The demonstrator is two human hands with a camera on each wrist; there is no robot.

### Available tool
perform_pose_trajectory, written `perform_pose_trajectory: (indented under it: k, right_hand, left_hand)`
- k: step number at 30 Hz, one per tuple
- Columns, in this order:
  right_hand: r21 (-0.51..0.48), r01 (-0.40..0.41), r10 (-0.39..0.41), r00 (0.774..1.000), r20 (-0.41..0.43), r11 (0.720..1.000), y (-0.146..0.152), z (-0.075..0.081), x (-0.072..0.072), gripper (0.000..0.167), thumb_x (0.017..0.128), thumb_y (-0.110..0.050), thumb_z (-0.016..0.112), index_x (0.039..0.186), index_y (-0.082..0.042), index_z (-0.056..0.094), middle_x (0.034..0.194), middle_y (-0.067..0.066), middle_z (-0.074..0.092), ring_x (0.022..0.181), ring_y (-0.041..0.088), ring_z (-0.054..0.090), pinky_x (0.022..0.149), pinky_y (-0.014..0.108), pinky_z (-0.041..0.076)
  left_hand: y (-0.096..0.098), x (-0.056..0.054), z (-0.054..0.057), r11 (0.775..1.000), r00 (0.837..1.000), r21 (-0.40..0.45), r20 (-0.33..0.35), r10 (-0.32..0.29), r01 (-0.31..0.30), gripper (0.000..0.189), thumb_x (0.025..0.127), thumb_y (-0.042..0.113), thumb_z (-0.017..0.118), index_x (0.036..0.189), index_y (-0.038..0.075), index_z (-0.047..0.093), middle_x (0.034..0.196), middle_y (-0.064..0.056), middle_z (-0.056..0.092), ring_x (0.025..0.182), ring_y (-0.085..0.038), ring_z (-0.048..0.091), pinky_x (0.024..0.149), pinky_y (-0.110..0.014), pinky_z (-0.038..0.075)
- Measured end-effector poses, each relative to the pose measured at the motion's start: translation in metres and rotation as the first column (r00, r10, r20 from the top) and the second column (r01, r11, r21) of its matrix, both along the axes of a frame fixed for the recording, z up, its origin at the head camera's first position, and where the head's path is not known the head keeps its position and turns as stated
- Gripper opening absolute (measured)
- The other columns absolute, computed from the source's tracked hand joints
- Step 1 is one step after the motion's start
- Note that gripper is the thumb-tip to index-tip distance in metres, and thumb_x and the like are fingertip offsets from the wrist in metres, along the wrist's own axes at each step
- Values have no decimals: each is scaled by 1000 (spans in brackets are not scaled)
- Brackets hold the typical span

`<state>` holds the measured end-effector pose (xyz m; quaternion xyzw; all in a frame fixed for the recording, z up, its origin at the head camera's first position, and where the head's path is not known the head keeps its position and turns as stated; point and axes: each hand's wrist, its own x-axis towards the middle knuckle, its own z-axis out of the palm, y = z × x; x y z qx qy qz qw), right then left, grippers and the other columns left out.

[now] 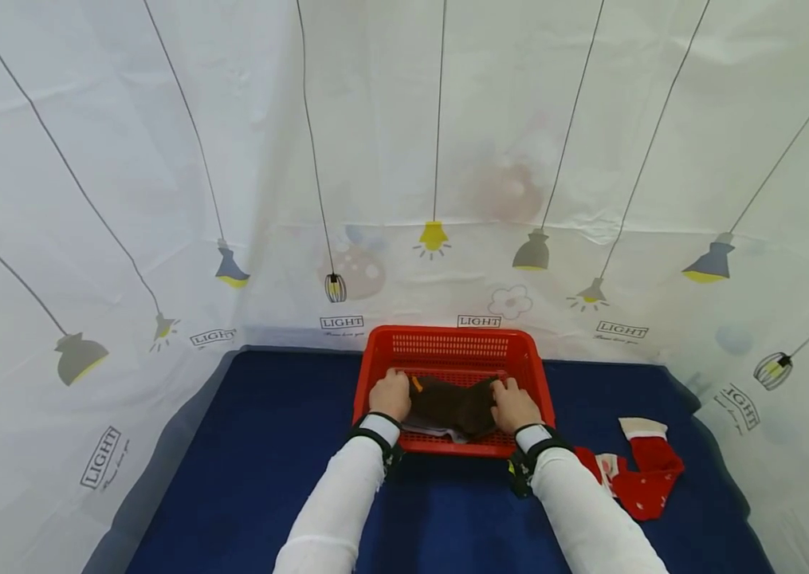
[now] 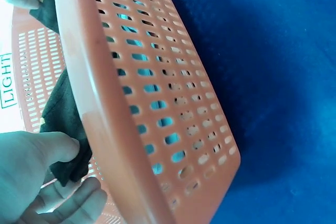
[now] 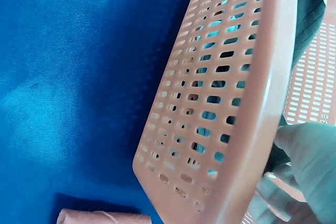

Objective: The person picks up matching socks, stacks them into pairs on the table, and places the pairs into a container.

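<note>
A dark brown sock (image 1: 450,406) with a small orange mark lies stretched sideways inside a red slotted plastic basket (image 1: 456,448). My left hand (image 1: 391,395) pinches its left end between thumb and fingers; the left wrist view shows the dark fabric (image 2: 64,111) beneath that thumb. At the other end, my right hand (image 1: 515,406) pinches the cloth, partly hidden by the basket rim in the right wrist view. Pale grey cloth (image 1: 434,431) peeks out under the brown sock. Through the slots, more pale fabric shows inside the basket.
Red socks with white cuffs (image 1: 651,478) lie on the dark blue tabletop (image 1: 275,462) to the right, partly behind my right sleeve. A white curtain printed with lamps (image 1: 404,159) rises behind the basket and along both sides.
</note>
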<state>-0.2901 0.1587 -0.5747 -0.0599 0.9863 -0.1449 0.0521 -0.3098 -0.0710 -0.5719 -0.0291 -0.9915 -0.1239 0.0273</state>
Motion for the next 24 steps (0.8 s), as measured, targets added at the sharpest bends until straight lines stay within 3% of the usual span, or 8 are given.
perform_pose_trajectory:
  k: [9,24]
  right_hand:
    - [60,15,-21,995,94,998,3,6,6,46,99,-12,68,138,9,58,130,32,58,106,45,69,92,53,61]
    - [82,-17,3,986,166,997,4,11,9,49,102,-16,64,143,10,55,132,31,59,98,39,70,84,48,61]
  left_hand:
    - [-5,-1,0,998,995,-51,103,-16,22,15,92,7,76,105,1,77,105,-17,66,89,-36,74,77,-48,64]
    - [-6,3,6,998,962,-33,270,-46,57,20,95,13,72,111,3,77,115,-15,71,104,-36,70,87,-51,62]
